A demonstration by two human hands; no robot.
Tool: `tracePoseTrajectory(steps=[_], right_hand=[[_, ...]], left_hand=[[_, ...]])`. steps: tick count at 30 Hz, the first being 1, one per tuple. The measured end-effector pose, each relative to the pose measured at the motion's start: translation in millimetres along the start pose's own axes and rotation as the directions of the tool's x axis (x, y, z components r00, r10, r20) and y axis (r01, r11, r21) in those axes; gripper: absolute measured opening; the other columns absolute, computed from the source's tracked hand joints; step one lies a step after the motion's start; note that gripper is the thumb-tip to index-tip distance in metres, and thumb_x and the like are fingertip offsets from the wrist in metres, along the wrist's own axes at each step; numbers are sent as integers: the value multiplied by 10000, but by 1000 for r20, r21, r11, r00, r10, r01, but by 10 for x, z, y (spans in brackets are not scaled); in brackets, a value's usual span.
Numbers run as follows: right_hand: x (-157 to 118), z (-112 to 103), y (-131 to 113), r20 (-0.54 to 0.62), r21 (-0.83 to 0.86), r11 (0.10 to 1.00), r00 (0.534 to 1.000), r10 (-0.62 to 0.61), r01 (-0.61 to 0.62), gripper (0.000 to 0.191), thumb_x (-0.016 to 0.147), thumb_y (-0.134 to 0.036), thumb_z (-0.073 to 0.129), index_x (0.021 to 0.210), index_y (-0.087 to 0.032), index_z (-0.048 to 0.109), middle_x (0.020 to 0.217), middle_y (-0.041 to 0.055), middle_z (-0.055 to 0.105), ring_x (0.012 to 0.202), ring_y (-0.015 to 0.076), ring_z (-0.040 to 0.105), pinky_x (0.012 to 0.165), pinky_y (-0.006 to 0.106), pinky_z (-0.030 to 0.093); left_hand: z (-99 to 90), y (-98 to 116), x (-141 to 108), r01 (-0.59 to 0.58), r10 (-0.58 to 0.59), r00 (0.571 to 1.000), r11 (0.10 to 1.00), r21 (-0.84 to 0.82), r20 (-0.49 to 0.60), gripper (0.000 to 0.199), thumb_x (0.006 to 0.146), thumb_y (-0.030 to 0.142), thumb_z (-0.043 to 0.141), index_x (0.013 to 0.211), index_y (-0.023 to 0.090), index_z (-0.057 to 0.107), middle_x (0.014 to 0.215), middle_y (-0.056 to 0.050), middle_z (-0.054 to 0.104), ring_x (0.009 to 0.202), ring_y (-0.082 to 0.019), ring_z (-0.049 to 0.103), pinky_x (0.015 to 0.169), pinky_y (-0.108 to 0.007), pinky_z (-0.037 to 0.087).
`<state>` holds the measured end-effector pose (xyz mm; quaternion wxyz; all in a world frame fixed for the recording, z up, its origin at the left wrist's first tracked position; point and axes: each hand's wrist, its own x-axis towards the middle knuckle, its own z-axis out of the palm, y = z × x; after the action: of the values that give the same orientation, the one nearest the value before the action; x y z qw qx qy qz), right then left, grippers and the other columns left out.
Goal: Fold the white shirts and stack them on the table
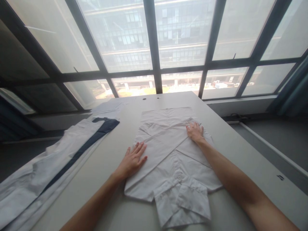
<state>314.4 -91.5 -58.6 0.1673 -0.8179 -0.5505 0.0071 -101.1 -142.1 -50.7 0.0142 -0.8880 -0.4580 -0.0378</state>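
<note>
A white collared shirt [166,138] lies on the white table in front of me, its sleeves folded across the body and its collar [183,202] toward me. My left hand [133,159] rests flat on the shirt's left edge with the fingers spread. On the right, my right hand [194,131] lies with its fingers stretched out on the folded sleeve near the shirt's far right side. Neither hand grips the cloth. Creases run through the fabric near the far end.
White garments [55,150] with a dark blue one [84,150] among them hang over the table's left edge. Another pale cloth [108,107] lies at the far left. The white table [231,147] reaches toward large framed windows [180,35]. A curtain [288,89] hangs at the right.
</note>
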Motion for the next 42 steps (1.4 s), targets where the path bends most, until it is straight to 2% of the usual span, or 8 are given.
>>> tracePoseTrajectory(steps=[7,10,13,16,20,25,32,42], right_hand=[[14,-118,95,-160,97,995,987,25,-9,488,1020,-327,277,1325,-125,601,1502,183,501,1440,301,377,1189,569,242],[43,-220,39,-217,162,986,976,-13,50,488,994,-282,309,1355,-108,587,1522,180,481,1453,300,363,1191,551,264],[-7,-357,-48,-217,225,963,971,-98,147,505,973,-253,321,1357,-59,586,1489,209,509,1427,286,414,1186,465,316],[-269,-445,-61,-156,242,936,963,-221,254,502,956,-252,363,1360,-63,592,1450,193,558,1388,261,475,1173,392,356],[-842,-440,137,-77,123,900,908,-411,418,525,975,-285,374,1413,-52,545,1491,192,517,1410,281,446,1181,407,344],[-1256,-394,469,-50,-42,904,903,-427,425,548,1002,-327,356,1495,-112,458,1594,144,391,1495,293,302,1206,484,270],[-1231,-323,530,123,-86,918,919,-375,386,605,1020,-436,335,1553,-154,385,1638,134,292,1519,306,244,1212,517,217],[-959,-238,440,103,-72,903,904,-416,424,616,1014,-447,348,1547,-141,393,1629,148,304,1513,310,262,1207,530,231]], left_hand=[[-15,13,3,3,-3,1000,1000,0,-7,613,1049,533,325,1601,270,280,1658,-69,217,1531,-333,179,1180,-627,232],[-38,27,6,13,-13,1000,1000,-14,17,617,1048,531,326,1602,265,276,1661,-69,207,1532,-335,175,1178,-637,225],[-78,44,-7,10,-10,1000,1000,-18,7,599,1044,505,354,1588,254,321,1653,-77,242,1526,-336,206,1176,-646,226],[-140,88,-43,-41,41,998,999,-9,-44,563,1040,454,390,1559,234,386,1632,-90,308,1519,-327,237,1191,-641,205],[-211,212,-99,-174,170,980,984,-31,-106,565,1054,421,381,1571,197,354,1647,-86,277,1535,-270,198,1231,-526,217],[-157,298,-122,-235,232,971,971,-53,-58,602,1040,530,397,1588,295,317,1664,-46,231,1536,-300,181,1220,-515,245],[-111,276,-122,-204,204,979,979,-12,-29,622,1033,587,377,1599,363,247,1675,-16,186,1533,-292,196,1222,-490,238],[-138,178,53,-153,153,988,987,-46,-16,609,1027,599,378,1579,348,323,1663,-30,238,1532,-287,205,1222,-492,235]])
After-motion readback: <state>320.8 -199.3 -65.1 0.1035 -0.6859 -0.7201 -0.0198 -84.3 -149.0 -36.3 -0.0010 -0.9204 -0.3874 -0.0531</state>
